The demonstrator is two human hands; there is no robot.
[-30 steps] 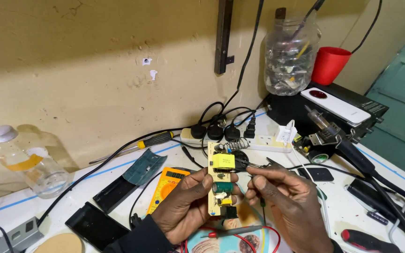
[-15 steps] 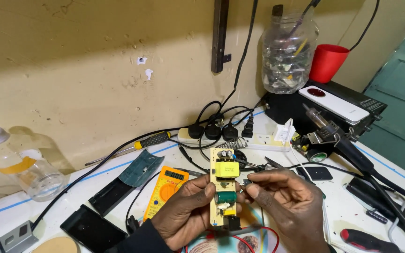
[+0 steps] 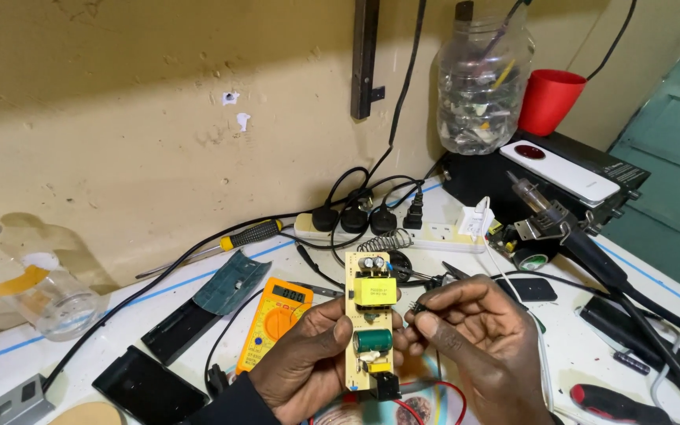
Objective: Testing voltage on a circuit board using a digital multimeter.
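While the left hand [image 3: 308, 362] grips one pale circuit board [image 3: 371, 323] upright, the right hand [image 3: 474, 338] pinches a small dark part [image 3: 417, 308] beside one orange multimeter [image 3: 277, 319] on the worktop [image 3: 655, 315].

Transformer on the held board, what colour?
Yellow transformer, clearest in the head view.

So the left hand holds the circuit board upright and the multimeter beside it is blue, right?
Not quite. The head view shows the left hand holding the circuit board upright, but the multimeter beside it is orange, not blue.
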